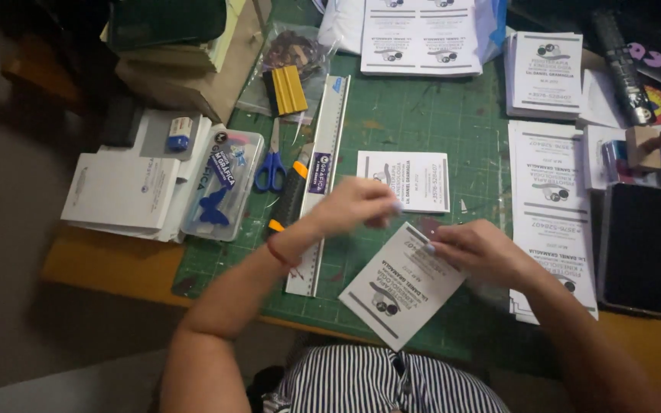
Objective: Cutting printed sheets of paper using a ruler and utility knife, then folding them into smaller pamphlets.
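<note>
Landmark: the green cutting mat (pixel 422 126); all places are told from it.
Mat centre, upper: bare; your hand passes freely.
Mat left edge: metal ruler (pixel 320 183), utility knife (pixel 288 200) and blue scissors (pixel 271 170) bar you.
Mat top edge: printed sheets (pixel 421 34).
Mat right edge: card stacks (pixel 548 183), then a phone (pixel 638 246).
Mat near edge: your own printed card (pixel 399 287) covers it.

Table: wooden table (pixel 101 264), brown.
Mat: green cutting mat (pixel 422 122) on it.
On mat: metal ruler (pixel 323 176), blue scissors (pixel 271 170), printed cards (pixel 405 180).
</note>
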